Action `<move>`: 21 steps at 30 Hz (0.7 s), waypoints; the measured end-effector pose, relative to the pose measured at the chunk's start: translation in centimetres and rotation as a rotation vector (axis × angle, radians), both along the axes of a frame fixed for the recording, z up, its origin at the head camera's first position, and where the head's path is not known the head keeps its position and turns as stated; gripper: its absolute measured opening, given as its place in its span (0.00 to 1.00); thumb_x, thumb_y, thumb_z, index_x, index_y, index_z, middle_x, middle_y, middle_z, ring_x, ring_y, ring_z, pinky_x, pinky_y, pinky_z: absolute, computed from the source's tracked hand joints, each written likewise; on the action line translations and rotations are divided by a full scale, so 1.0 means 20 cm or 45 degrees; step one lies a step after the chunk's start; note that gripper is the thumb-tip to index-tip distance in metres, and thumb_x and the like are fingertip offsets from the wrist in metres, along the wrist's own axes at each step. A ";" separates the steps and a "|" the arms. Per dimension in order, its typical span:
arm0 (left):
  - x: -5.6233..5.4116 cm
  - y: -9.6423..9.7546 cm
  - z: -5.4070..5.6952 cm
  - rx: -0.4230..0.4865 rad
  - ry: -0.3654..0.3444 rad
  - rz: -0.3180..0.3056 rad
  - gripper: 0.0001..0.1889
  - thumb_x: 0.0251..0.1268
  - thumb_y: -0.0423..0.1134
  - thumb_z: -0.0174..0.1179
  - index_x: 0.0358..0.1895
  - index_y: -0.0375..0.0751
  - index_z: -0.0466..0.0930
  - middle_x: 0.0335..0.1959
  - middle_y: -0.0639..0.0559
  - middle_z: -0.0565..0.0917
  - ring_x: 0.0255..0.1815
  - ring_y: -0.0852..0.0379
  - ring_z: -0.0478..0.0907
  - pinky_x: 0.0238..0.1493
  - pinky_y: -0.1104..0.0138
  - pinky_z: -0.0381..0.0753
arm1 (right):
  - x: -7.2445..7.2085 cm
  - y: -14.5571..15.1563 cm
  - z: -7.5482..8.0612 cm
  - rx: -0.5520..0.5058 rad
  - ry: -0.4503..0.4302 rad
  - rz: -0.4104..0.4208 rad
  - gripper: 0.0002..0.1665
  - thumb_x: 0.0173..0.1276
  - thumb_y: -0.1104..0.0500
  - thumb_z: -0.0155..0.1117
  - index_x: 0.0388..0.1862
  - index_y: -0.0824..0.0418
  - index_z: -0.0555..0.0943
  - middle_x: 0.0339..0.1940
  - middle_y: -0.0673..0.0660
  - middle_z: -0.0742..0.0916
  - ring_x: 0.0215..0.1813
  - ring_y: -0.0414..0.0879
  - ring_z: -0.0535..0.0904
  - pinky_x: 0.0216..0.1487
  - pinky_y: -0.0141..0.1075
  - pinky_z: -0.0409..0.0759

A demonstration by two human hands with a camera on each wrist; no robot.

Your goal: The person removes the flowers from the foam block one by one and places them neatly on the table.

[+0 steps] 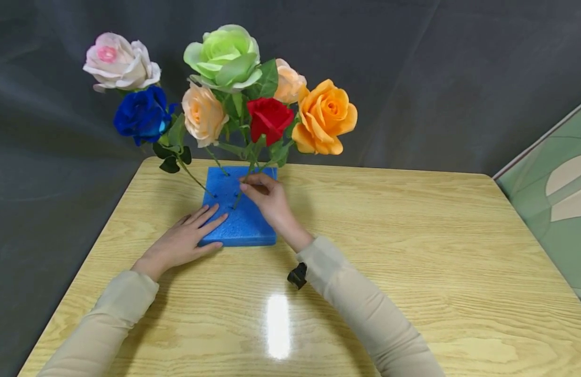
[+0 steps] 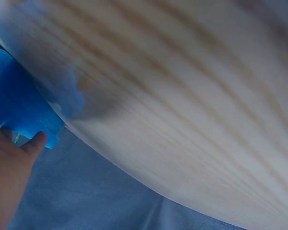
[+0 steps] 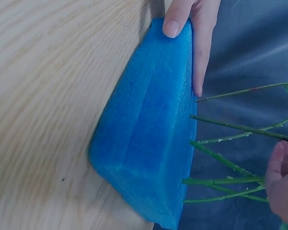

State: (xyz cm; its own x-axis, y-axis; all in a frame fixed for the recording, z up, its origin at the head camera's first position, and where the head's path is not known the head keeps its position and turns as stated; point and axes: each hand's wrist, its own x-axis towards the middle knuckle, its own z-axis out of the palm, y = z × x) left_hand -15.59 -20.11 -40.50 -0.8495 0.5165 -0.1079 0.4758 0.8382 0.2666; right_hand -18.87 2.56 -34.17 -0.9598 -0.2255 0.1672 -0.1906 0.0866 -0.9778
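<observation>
A blue foam block (image 1: 248, 228) lies on the table with several artificial roses standing in it by their stems. My left hand (image 1: 186, 243) rests on the block's front left corner, fingers spread over the top and thumb along the front edge. My right hand (image 1: 266, 201) pinches a green stem (image 3: 240, 128) between thumb and fingers, just above the foam. That stem's lower end meets the block's top and it leads up toward the red rose (image 1: 270, 120). In the left wrist view, part of the left hand (image 2: 9, 172) shows against the block (image 2: 19, 100).
Behind the hands stand a green rose (image 1: 226, 60), an orange rose (image 1: 325, 118), two peach roses, a blue rose (image 1: 143, 116) and a pale pink rose (image 1: 120, 63). A dark curtain (image 1: 413, 78) hangs behind the wooden table (image 1: 413, 251). A green patterned panel (image 1: 559, 183) stands at the right.
</observation>
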 end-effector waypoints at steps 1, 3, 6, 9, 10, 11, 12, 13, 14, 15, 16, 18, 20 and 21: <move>0.00 0.00 0.00 0.001 -0.001 0.001 0.37 0.69 0.61 0.48 0.77 0.55 0.49 0.79 0.45 0.46 0.79 0.40 0.44 0.72 0.39 0.54 | 0.00 0.00 0.00 -0.011 0.006 -0.010 0.13 0.70 0.64 0.58 0.48 0.73 0.79 0.53 0.67 0.83 0.55 0.56 0.80 0.55 0.34 0.80; 0.00 0.00 -0.01 0.007 -0.005 0.004 0.37 0.69 0.62 0.49 0.77 0.55 0.49 0.79 0.45 0.46 0.79 0.40 0.43 0.72 0.39 0.53 | 0.01 0.01 0.01 -0.031 0.028 -0.032 0.13 0.70 0.65 0.58 0.47 0.73 0.79 0.53 0.67 0.83 0.54 0.56 0.81 0.54 0.34 0.81; 0.00 0.00 -0.01 0.016 -0.009 0.003 0.37 0.69 0.62 0.49 0.77 0.55 0.49 0.79 0.45 0.46 0.79 0.39 0.43 0.72 0.39 0.53 | 0.01 0.02 0.02 -0.078 0.055 -0.067 0.12 0.69 0.66 0.58 0.46 0.74 0.79 0.52 0.69 0.83 0.53 0.56 0.82 0.53 0.34 0.81; 0.00 -0.01 -0.01 0.023 -0.013 0.004 0.37 0.69 0.61 0.49 0.77 0.55 0.49 0.79 0.44 0.46 0.79 0.39 0.43 0.72 0.39 0.53 | 0.02 0.03 0.03 -0.114 0.074 -0.086 0.11 0.68 0.67 0.59 0.45 0.75 0.79 0.50 0.69 0.84 0.51 0.57 0.83 0.53 0.34 0.82; 0.00 -0.01 -0.01 0.023 -0.014 0.005 0.37 0.69 0.61 0.49 0.77 0.54 0.50 0.79 0.44 0.46 0.79 0.39 0.43 0.72 0.39 0.53 | 0.02 0.04 0.03 -0.124 0.074 -0.087 0.11 0.68 0.68 0.59 0.44 0.75 0.80 0.50 0.70 0.84 0.51 0.57 0.83 0.53 0.34 0.82; 0.00 -0.01 -0.01 0.024 -0.015 0.007 0.37 0.69 0.61 0.49 0.77 0.54 0.50 0.79 0.44 0.46 0.79 0.39 0.43 0.72 0.39 0.53 | 0.03 0.05 0.04 -0.135 0.074 -0.088 0.10 0.67 0.68 0.60 0.44 0.75 0.80 0.50 0.70 0.84 0.50 0.56 0.83 0.53 0.34 0.82; 0.00 -0.01 -0.01 0.026 -0.016 0.009 0.37 0.68 0.61 0.50 0.77 0.54 0.50 0.79 0.44 0.47 0.79 0.39 0.43 0.72 0.39 0.53 | 0.03 0.05 0.04 -0.143 0.073 -0.087 0.10 0.67 0.68 0.60 0.44 0.75 0.80 0.49 0.70 0.84 0.50 0.55 0.84 0.53 0.34 0.82; 0.00 0.00 -0.01 0.028 -0.014 0.010 0.37 0.68 0.61 0.50 0.77 0.54 0.50 0.79 0.44 0.47 0.79 0.39 0.43 0.72 0.39 0.53 | 0.04 0.06 0.04 -0.143 0.073 -0.087 0.10 0.67 0.69 0.60 0.43 0.75 0.80 0.49 0.70 0.84 0.49 0.52 0.84 0.52 0.34 0.82; 0.00 0.00 -0.01 0.030 -0.014 0.012 0.37 0.68 0.60 0.50 0.76 0.54 0.50 0.79 0.44 0.47 0.79 0.40 0.43 0.72 0.40 0.53 | 0.04 0.07 0.04 -0.146 0.073 -0.083 0.10 0.67 0.69 0.60 0.43 0.75 0.80 0.49 0.70 0.84 0.47 0.49 0.84 0.52 0.34 0.82; 0.00 0.00 -0.01 0.033 -0.007 0.009 0.37 0.68 0.60 0.51 0.76 0.54 0.51 0.79 0.44 0.47 0.79 0.39 0.44 0.72 0.39 0.53 | 0.05 0.08 0.05 -0.149 0.074 -0.078 0.10 0.67 0.68 0.60 0.43 0.75 0.80 0.49 0.70 0.84 0.46 0.46 0.85 0.52 0.34 0.82; 0.00 0.00 -0.01 0.034 -0.005 0.009 0.37 0.68 0.60 0.51 0.76 0.54 0.51 0.79 0.44 0.47 0.79 0.39 0.44 0.72 0.39 0.54 | 0.05 0.08 0.05 -0.150 0.077 -0.076 0.10 0.67 0.68 0.60 0.43 0.75 0.80 0.49 0.70 0.84 0.44 0.42 0.84 0.51 0.35 0.82; 0.01 0.00 -0.01 0.033 -0.002 0.006 0.37 0.68 0.59 0.52 0.76 0.54 0.51 0.79 0.44 0.48 0.79 0.39 0.44 0.72 0.40 0.54 | 0.05 0.10 0.05 -0.161 0.087 -0.067 0.10 0.67 0.68 0.60 0.43 0.75 0.79 0.49 0.70 0.84 0.40 0.35 0.83 0.51 0.38 0.83; 0.00 0.00 -0.01 0.030 0.002 0.001 0.37 0.68 0.59 0.52 0.76 0.53 0.51 0.79 0.43 0.48 0.79 0.39 0.44 0.72 0.40 0.54 | 0.05 0.11 0.06 -0.184 0.102 -0.062 0.10 0.67 0.69 0.60 0.44 0.76 0.79 0.47 0.71 0.84 0.37 0.32 0.82 0.49 0.41 0.83; 0.00 0.00 0.00 0.028 0.004 -0.003 0.37 0.68 0.59 0.52 0.76 0.53 0.51 0.79 0.43 0.48 0.79 0.39 0.44 0.72 0.40 0.54 | 0.06 0.12 0.06 -0.201 0.105 -0.061 0.10 0.66 0.69 0.60 0.44 0.76 0.79 0.46 0.71 0.84 0.37 0.37 0.84 0.48 0.41 0.84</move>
